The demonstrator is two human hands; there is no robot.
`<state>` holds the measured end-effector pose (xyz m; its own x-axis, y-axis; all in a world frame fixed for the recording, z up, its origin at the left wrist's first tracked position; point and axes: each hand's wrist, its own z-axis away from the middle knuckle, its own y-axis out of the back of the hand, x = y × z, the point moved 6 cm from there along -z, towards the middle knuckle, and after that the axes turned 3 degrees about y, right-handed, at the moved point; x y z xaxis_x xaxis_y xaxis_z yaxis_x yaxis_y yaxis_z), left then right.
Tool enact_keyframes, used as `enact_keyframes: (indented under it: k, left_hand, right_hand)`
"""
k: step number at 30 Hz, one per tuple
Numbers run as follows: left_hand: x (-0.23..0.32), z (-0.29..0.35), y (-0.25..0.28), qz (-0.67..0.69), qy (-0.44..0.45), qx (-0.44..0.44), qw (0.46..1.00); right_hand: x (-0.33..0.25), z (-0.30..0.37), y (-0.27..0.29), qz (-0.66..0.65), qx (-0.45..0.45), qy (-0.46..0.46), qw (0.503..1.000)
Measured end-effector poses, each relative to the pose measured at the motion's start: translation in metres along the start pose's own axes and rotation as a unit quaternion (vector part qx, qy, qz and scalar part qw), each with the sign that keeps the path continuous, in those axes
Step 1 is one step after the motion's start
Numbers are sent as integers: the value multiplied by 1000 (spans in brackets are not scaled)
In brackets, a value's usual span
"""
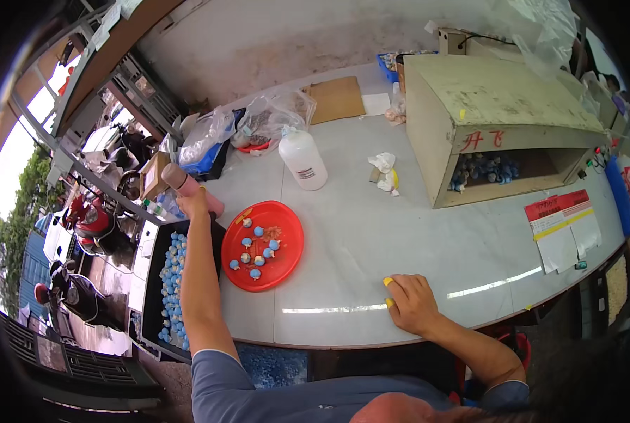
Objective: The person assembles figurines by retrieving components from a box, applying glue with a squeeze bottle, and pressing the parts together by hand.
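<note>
My left hand (193, 203) reaches out to the far left and is closed around a pink bottle (213, 205) with a darker, brownish-pink top. Below that arm stands a black bin (214, 236) filled with small blue-and-white balls (174, 282). To the right of the forearm lies a red round plate (286, 257), bearing several more of these balls and some crumbs. My right hand (412, 303) rests on the table near its front edge, loosely curled, holding nothing. Yellow covers sit on its thumb and a fingertip, which are apart.
A white plastic jug (303, 158) stands behind the plate. Crumpled tissue (385, 173) lies mid-table. At the right is a cream metal box (498, 92) with blue items inside; red-topped papers (561, 222) lie before it. Plastic bags (276, 116) and cardboard (334, 99) lie at the back.
</note>
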<state>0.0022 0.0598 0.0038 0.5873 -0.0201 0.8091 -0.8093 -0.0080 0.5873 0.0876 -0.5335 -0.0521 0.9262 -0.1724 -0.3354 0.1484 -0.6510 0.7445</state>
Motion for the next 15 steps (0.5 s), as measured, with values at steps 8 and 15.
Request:
enact_keyframes:
  k: [8, 15]
  left_hand:
    - [61, 165, -77, 239, -280, -179, 912]
    - [71, 198, -180, 176, -174, -245, 937]
  right_hand:
    - [-6, 2, 9, -14, 23, 22, 999]
    - [-5, 5, 4, -8, 45, 11, 999]
